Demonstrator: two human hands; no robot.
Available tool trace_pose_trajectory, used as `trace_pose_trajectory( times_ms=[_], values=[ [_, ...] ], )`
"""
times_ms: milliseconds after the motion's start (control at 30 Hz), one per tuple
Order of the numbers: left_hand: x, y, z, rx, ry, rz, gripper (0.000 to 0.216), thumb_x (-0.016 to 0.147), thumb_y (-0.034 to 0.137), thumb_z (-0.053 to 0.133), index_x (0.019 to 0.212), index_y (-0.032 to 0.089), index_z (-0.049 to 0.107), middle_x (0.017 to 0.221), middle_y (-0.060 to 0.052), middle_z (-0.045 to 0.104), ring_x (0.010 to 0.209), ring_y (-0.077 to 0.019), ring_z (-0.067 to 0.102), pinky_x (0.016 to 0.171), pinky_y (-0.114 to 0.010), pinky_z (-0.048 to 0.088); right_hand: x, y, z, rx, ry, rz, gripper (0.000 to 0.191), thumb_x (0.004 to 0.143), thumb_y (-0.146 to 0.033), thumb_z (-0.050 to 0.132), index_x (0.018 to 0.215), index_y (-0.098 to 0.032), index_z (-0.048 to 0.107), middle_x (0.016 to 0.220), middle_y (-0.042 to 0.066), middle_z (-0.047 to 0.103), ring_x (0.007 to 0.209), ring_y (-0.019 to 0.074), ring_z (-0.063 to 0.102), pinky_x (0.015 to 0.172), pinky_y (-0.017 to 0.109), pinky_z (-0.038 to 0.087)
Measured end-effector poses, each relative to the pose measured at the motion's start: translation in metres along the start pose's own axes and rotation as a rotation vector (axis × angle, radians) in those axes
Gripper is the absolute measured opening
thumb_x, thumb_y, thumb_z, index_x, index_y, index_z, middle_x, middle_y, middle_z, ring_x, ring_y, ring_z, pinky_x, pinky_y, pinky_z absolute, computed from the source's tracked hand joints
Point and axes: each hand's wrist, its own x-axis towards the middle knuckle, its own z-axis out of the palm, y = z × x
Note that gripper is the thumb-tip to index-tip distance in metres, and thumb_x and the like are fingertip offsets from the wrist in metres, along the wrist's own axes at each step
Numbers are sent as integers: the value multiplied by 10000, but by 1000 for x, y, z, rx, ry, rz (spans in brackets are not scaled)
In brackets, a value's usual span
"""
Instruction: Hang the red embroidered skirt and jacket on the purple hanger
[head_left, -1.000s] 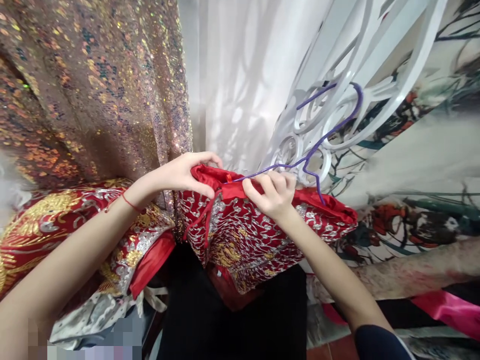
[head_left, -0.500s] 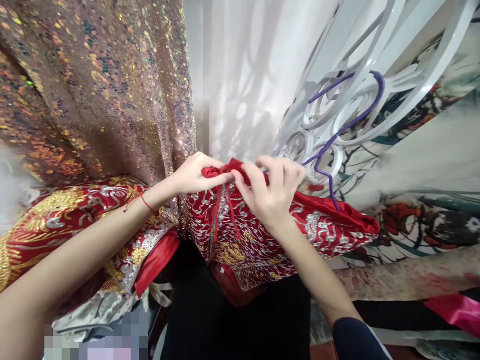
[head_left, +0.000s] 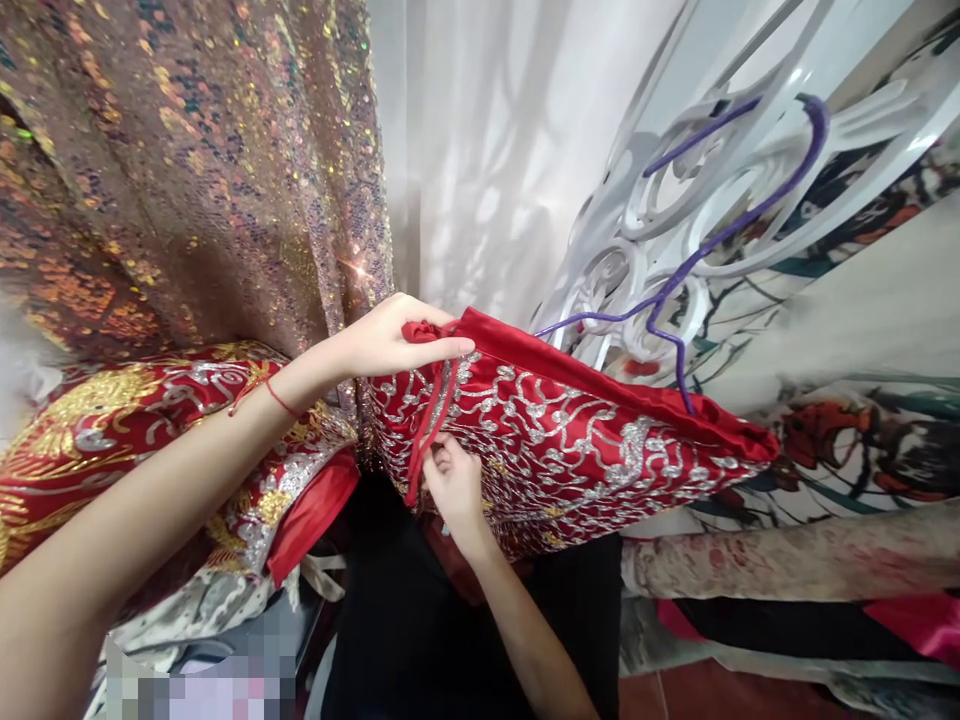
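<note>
A red skirt-like garment with silver and gold embroidery spreads across the middle, its smooth red waistband on top. My left hand grips the gathered left end of that band, thumb stretched along the front and fingers behind. Below it, my right hand is closed, fingertips pinching at the lower part of thin red ties that hang from the band; the exact grip is partly hidden. A purple hanger reaches down into the garment's waist at the right.
A red jacket-like piece with gold embroidery lies at the left. Sequined fabric hangs behind it. White scrolled metalwork rises at the upper right, near floral cloth. My lap is black.
My right hand has left the waistband beside my left thumb and moved down along the ties. The left hand keeps its grip, and more of the garment's front now shows.
</note>
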Motion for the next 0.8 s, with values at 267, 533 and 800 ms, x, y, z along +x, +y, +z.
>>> trace_pose_trajectory(
  times_ms=[267,533,800],
  values=[
    [-1,-1,-1,-22,-28,-16,444,889,509,600,591,194,508,545,44,330,534,-97,267,499,-288,232,4,-9,9,-477,129,119,98,891,-288,632,913,-207,684,703,51,748,606,208,681,623,274,409],
    [-1,1,-1,-44,-39,-14,416,888,496,608,609,191,561,542,41,358,535,-100,273,496,-284,251,7,-1,22,397,116,228,169,751,-361,632,727,-204,575,590,-11,638,524,171,629,549,269,476],
    [-1,0,-3,-46,-45,1,391,889,484,609,658,169,605,569,31,426,553,-90,325,499,-243,291,5,5,22,580,146,205,180,753,-354,639,780,-176,622,787,37,706,784,175,651,833,320,533]
  ],
)
